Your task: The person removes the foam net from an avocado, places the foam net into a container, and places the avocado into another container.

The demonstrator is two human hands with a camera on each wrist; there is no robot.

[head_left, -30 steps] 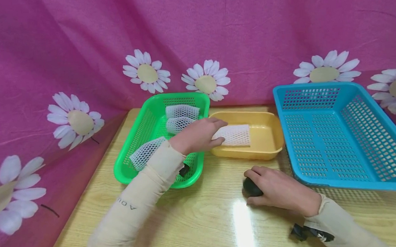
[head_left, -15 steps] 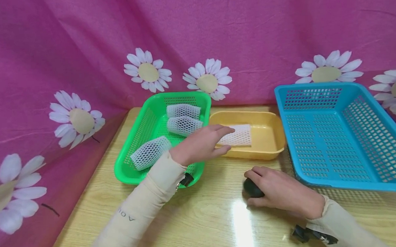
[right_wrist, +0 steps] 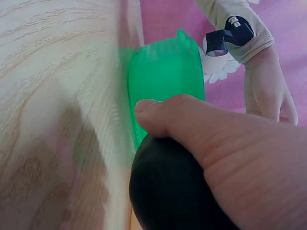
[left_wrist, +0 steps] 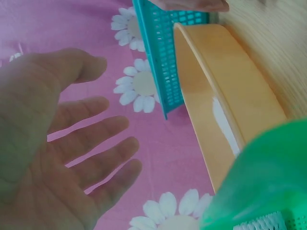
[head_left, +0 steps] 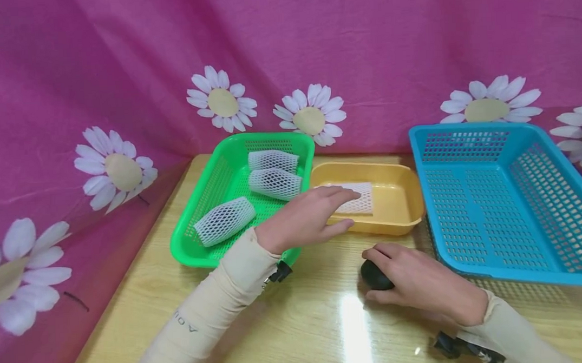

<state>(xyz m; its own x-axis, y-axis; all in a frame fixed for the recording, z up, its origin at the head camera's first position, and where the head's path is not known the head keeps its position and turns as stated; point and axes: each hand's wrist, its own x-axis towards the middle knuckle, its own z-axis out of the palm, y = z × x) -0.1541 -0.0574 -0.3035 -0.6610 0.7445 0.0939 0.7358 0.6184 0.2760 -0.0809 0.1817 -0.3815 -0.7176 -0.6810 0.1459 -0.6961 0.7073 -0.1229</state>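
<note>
My right hand [head_left: 417, 279] grips a smooth black-green rounded object [head_left: 375, 276] low over the wooden table; in the right wrist view the thumb lies along the dark object [right_wrist: 168, 187] and its far side is hidden. My left hand [head_left: 304, 219] hovers with fingers extended and nothing in them, between the green basket [head_left: 179, 251] and the yellow tray [head_left: 395, 228]. A flat white foam net sleeve [head_left: 362, 199] lies in the tray, partly covered by that hand. Three rounded white net sleeves, one nearest the front [head_left: 224, 221], rest in the green basket.
A large blue perforated basket [head_left: 468, 211] stands to the right of the tray. Behind everything hangs a magenta cloth [head_left: 373, 53] with daisies. The wooden table [head_left: 296, 311] stretches out in front of the containers.
My left hand has moved slightly to the right and down, away from the net sleeve in the tray. The right hand keeps its hold on the dark object. The head view shifts a little.
</note>
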